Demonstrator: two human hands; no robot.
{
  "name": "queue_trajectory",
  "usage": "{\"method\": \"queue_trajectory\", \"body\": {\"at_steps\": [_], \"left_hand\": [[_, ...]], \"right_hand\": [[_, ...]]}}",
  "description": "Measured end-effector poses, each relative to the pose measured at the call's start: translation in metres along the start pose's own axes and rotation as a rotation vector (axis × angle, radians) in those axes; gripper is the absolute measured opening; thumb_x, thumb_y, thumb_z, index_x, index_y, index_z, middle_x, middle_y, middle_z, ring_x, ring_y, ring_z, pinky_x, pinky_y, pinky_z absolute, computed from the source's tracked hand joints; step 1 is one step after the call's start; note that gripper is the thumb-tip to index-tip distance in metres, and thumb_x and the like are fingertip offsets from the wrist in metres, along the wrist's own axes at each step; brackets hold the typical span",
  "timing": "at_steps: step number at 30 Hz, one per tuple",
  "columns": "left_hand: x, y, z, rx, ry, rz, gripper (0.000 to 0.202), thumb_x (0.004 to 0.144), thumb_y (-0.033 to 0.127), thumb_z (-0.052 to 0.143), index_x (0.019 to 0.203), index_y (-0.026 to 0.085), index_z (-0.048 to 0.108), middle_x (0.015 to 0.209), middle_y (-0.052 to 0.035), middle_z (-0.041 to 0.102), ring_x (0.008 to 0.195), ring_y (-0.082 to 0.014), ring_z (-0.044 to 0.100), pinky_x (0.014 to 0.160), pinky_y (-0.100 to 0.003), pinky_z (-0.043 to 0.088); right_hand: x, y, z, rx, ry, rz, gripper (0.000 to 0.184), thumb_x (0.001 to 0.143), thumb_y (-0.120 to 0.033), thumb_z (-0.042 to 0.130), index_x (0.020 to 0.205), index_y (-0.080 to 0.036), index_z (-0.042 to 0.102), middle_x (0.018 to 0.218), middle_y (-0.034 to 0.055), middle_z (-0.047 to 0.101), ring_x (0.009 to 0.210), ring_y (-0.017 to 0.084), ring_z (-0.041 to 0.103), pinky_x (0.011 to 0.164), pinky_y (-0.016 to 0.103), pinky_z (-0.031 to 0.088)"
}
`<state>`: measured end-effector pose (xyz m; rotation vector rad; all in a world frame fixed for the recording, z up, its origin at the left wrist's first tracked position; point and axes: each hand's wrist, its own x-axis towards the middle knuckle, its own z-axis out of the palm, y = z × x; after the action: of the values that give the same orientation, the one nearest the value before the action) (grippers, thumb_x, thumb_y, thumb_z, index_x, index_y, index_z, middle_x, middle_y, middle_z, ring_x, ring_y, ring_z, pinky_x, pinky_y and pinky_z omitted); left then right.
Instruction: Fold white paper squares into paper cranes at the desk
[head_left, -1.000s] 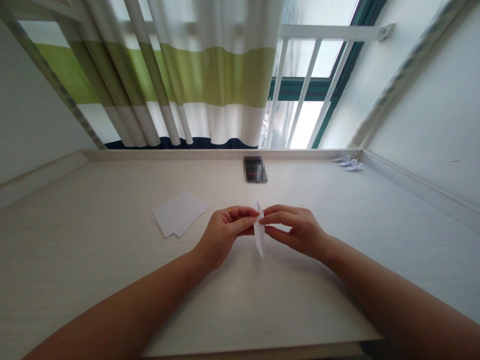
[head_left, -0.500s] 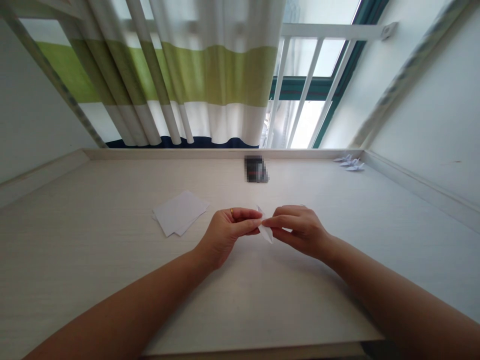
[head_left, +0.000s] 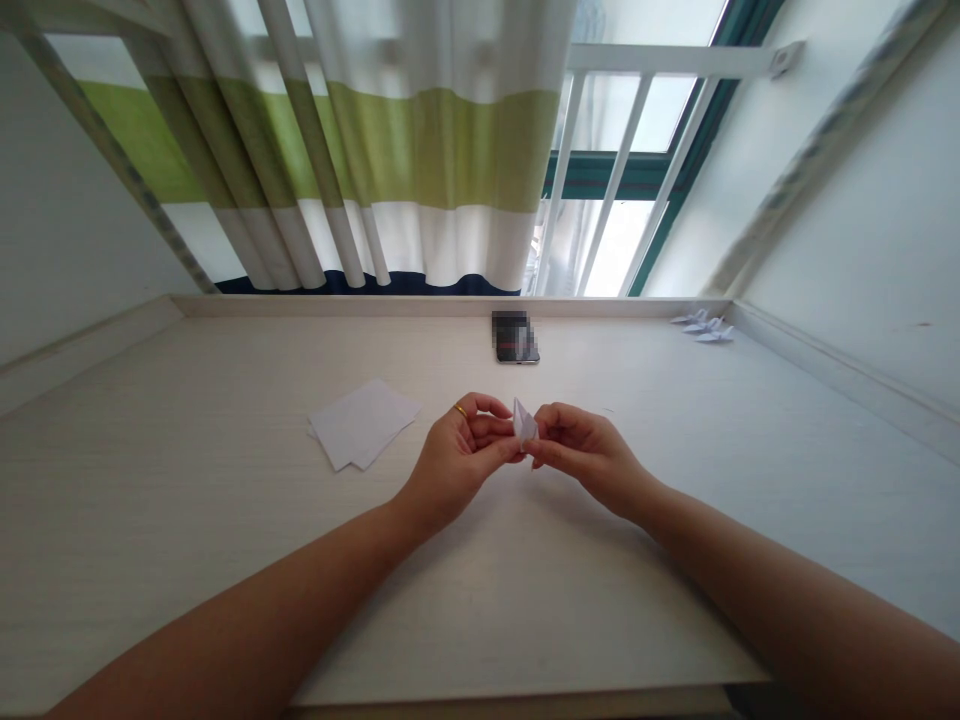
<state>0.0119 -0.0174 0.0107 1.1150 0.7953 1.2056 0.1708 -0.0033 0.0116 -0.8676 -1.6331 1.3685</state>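
Note:
A small piece of folded white paper stands between my two hands, its pointed tip upward. My left hand, with a gold ring on one finger, pinches it from the left at the lower edge. From the other side my right hand grips the same paper between thumb and fingers. The fingertips of both hands nearly meet and hide its lower part. Both hands are held above the pale table.
Loose white paper sheets lie to the left of my hands. A dark, pixelated object rests near the table's back edge. Several small folded paper figures sit in the far right corner. A striped curtain hangs behind.
The folded paper has turned from slanting downward to pointing up. My right hand's fingers have shifted their grip, and my left index finger has lifted off slightly.

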Motion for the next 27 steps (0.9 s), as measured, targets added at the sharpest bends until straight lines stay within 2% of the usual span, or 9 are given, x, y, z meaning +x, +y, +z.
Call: {"method": "queue_trajectory", "body": {"at_steps": [3, 8, 16, 19, 23, 27], "left_hand": [[-0.0012, 0.0019, 0.0007, 0.014, -0.023, -0.005, 0.024, 0.063, 0.013, 0.066, 0.078, 0.016, 0.049, 0.065, 0.0031, 0.064, 0.065, -0.0115, 0.061, 0.068, -0.028, 0.050], [-0.0021, 0.0023, 0.0005, 0.079, -0.040, -0.004, 0.016, 0.067, 0.018, 0.062, 0.077, 0.016, 0.049, 0.064, 0.0015, 0.065, 0.065, -0.0124, 0.061, 0.067, -0.029, 0.050], [-0.0025, 0.0012, 0.0004, 0.137, -0.046, -0.017, 0.021, 0.065, 0.024, 0.065, 0.079, 0.015, 0.051, 0.067, -0.0001, 0.066, 0.066, -0.0134, 0.062, 0.068, -0.029, 0.049], [-0.0025, -0.0012, 0.0004, 0.147, -0.018, -0.026, 0.026, 0.060, 0.022, 0.069, 0.077, 0.016, 0.050, 0.067, 0.0004, 0.066, 0.065, -0.0136, 0.062, 0.064, -0.026, 0.048], [-0.0008, -0.0046, 0.0001, 0.149, 0.033, -0.018, 0.021, 0.063, 0.021, 0.066, 0.074, 0.015, 0.049, 0.057, 0.0034, 0.061, 0.058, -0.0109, 0.060, 0.060, -0.024, 0.047], [0.0002, -0.0044, 0.0004, 0.130, 0.051, -0.005, 0.020, 0.065, 0.019, 0.064, 0.075, 0.016, 0.047, 0.056, 0.0044, 0.061, 0.056, -0.0092, 0.058, 0.059, -0.023, 0.046]], "right_hand": [[0.0004, 0.0011, -0.0006, 0.068, 0.008, 0.015, 0.021, 0.065, -0.021, 0.067, 0.068, -0.017, 0.047, 0.060, -0.0042, 0.053, 0.056, 0.008, 0.052, 0.052, 0.021, 0.041], [0.0010, 0.0032, -0.0031, 0.058, -0.002, 0.064, 0.023, 0.063, -0.021, 0.069, 0.065, -0.016, 0.046, 0.056, -0.0039, 0.055, 0.052, 0.007, 0.052, 0.048, 0.019, 0.038], [0.0025, 0.0018, -0.0022, 0.044, 0.017, 0.096, 0.023, 0.062, -0.023, 0.069, 0.061, -0.015, 0.048, 0.051, -0.0037, 0.055, 0.048, 0.007, 0.050, 0.048, 0.019, 0.038], [0.0027, 0.0047, -0.0006, 0.049, 0.019, 0.112, 0.025, 0.060, -0.023, 0.070, 0.060, -0.015, 0.046, 0.050, -0.0048, 0.053, 0.046, 0.006, 0.048, 0.046, 0.018, 0.036], [0.0030, 0.0093, 0.0024, 0.043, 0.026, 0.139, 0.027, 0.058, -0.022, 0.071, 0.060, -0.015, 0.045, 0.050, -0.0056, 0.052, 0.047, 0.006, 0.048, 0.044, 0.018, 0.034], [0.0043, 0.0083, 0.0037, 0.096, 0.029, 0.158, 0.025, 0.059, -0.022, 0.070, 0.063, -0.015, 0.047, 0.053, -0.0046, 0.055, 0.049, 0.007, 0.052, 0.048, 0.019, 0.038]]}}
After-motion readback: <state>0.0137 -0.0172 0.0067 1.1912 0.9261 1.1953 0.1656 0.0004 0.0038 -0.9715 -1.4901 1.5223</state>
